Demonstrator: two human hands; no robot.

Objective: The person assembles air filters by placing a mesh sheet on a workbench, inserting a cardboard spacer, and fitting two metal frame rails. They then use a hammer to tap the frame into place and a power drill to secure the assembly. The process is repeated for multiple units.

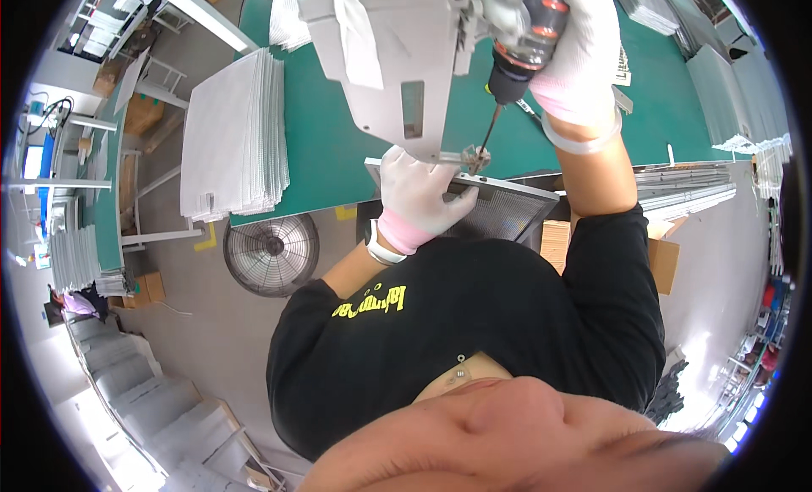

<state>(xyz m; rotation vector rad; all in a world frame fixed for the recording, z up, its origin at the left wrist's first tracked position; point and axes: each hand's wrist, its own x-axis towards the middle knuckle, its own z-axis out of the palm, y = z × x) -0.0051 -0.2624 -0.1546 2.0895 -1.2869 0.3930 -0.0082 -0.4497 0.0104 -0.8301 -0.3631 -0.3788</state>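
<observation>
My right hand (584, 65), in a white glove, is wrapped round a black and orange power screwdriver (526, 50). Its long bit slants down to a small metal screw holder (475, 159) at the lower end of a light grey machine housing (381, 111). Just beneath lies the edge of a metal panel with a dark mesh face (512, 211), which sticks out over the table's near edge. My left hand (416, 196), also gloved, grips that panel's edge left of the bit, thumb toward the screw holder. Whether the bit touches a screw is too small to tell.
A green table (326, 175) carries a tall stack of white panels (228, 137) at left and another stack (644, 5) at far right. A pen (529, 111) lies behind the screwdriver. On the floor stand a round fan (271, 251) and a cardboard box (664, 265).
</observation>
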